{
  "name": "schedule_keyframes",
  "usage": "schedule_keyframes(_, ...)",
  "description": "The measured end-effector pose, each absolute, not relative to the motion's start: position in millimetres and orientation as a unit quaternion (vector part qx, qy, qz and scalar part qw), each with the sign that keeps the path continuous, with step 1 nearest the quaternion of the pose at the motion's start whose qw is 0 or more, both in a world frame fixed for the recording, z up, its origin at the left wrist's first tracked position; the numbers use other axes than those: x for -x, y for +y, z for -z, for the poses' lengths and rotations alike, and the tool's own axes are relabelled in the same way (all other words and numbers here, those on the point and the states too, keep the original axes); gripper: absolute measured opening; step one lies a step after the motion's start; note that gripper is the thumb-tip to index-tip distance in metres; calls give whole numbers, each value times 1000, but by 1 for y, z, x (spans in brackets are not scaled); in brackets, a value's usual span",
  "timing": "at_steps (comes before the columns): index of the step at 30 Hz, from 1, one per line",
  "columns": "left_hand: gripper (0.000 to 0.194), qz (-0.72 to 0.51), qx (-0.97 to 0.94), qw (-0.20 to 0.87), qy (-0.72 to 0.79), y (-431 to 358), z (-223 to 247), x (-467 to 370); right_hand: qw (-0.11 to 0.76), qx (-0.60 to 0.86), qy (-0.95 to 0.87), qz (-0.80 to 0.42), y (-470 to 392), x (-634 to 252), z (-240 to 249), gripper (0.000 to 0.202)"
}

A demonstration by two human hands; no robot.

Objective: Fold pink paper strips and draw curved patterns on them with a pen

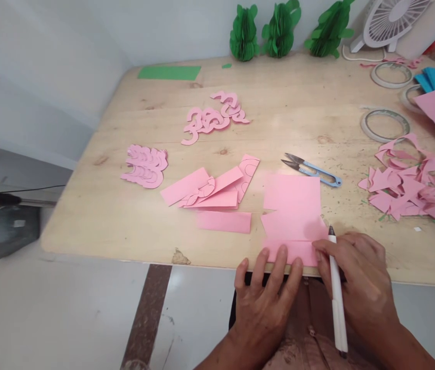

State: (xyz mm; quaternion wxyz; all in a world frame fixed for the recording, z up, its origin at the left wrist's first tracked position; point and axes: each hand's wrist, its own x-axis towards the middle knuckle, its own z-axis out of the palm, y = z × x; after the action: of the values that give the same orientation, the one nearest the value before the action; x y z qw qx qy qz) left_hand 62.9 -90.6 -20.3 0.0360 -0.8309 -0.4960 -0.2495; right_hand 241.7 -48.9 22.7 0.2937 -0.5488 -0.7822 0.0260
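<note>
Fingers spread, my left hand presses a folded pink paper flat at the near edge of the tabletop, while my right hand grips a white pen, dark tip pointing to the far side, its thumb and fingertips at the paper's right end. Just beyond the fold lie more pink sheets, with blue-handled snips near their far right corner, blades pointing left. Pink strips, some marked with curved lines, overlap to the left of the sheets; farther left sits a stack of scalloped cutouts, and beyond the strips, a loose cluster of curled pieces. Pink scraps heap at right, on the near side of tape rolls. Three green paper figures and a white fan line the far side, and a green strip lies at far left.
</note>
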Motion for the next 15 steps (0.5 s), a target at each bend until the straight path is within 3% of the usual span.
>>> schedule_keyframes(15, 39, 235, 835, 44, -496, -87, 18, -63, 289, 546, -786, 18, -49, -246, -22, 11)
